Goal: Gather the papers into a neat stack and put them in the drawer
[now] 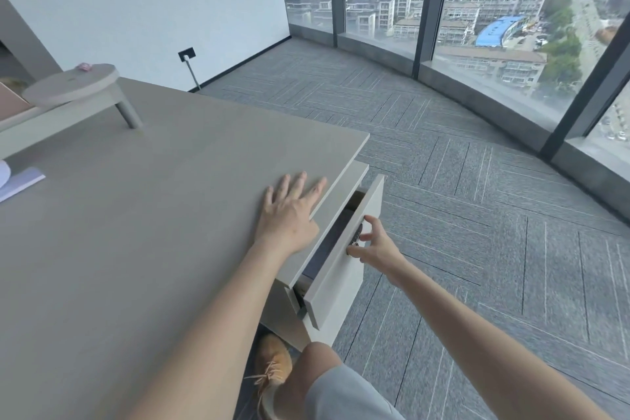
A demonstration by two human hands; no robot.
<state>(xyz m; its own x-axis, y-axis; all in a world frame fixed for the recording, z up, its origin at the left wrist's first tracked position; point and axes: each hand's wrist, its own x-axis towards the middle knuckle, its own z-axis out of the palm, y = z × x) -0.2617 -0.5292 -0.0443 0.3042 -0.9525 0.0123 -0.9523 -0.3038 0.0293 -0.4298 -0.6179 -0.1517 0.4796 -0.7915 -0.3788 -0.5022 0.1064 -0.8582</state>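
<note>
The white drawer (344,269) under the desk's right edge stands partly pulled out, showing a dark gap inside. My right hand (375,244) touches the drawer front at its top edge, fingers spread by a small dark lock. My left hand (289,211) lies flat and open on the grey desk (153,232) near that edge, holding nothing. A corner of white papers (20,181) shows at the far left edge of the desk, mostly cut off by the frame.
A low white monitor stand (71,85) sits at the back left of the desk. Grey carpet (477,215) stretches to the right toward floor-to-ceiling windows. My knee and a tan shoe (272,368) are below the drawer.
</note>
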